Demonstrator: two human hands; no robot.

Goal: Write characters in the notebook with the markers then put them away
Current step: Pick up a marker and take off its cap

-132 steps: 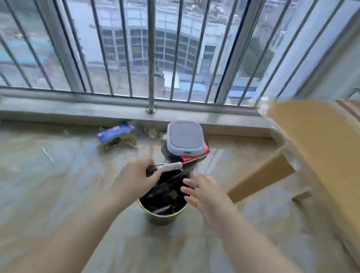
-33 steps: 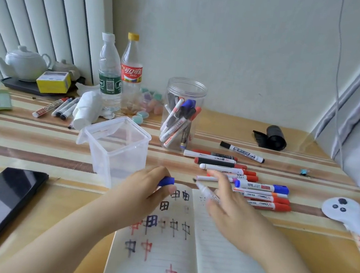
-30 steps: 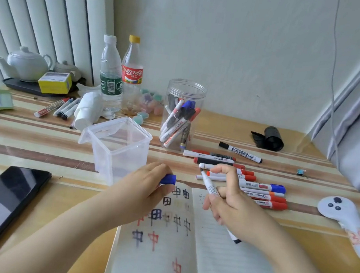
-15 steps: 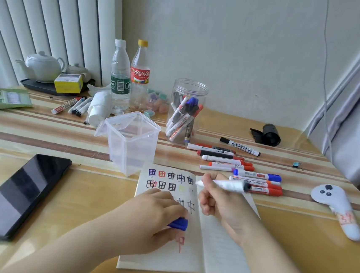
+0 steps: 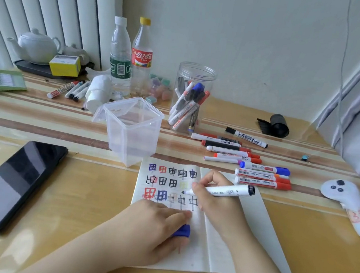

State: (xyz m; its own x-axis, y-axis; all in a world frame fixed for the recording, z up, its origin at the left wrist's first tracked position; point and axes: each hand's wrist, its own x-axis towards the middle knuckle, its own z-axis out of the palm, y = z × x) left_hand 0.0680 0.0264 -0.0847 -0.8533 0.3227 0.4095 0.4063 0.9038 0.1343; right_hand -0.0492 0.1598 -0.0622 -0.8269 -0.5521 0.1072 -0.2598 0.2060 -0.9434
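two containers noted: a round clear jar (image 5: 192, 98) holding several markers, and a square clear tub (image 5: 132, 129) in which i see nothing. my right hand (image 5: 215, 197) pinches an uncapped marker (image 5: 224, 190), tip at the open notebook (image 5: 190, 221), while my left hand (image 5: 154, 228) grips a blue cap (image 5: 182, 231) on the page. a row of loose markers (image 5: 249, 165) lies just beyond, a phone (image 5: 14, 182) to the left, all on the glossy striped table (image 5: 66, 116) by a pale wall.

Beyond my marker grip (image 5: 204, 191): loose markers (image 5: 258, 177) right, tub (image 5: 131, 129) ahead-left; bare tabletop (image 5: 296, 246) behind-right lets me pass.
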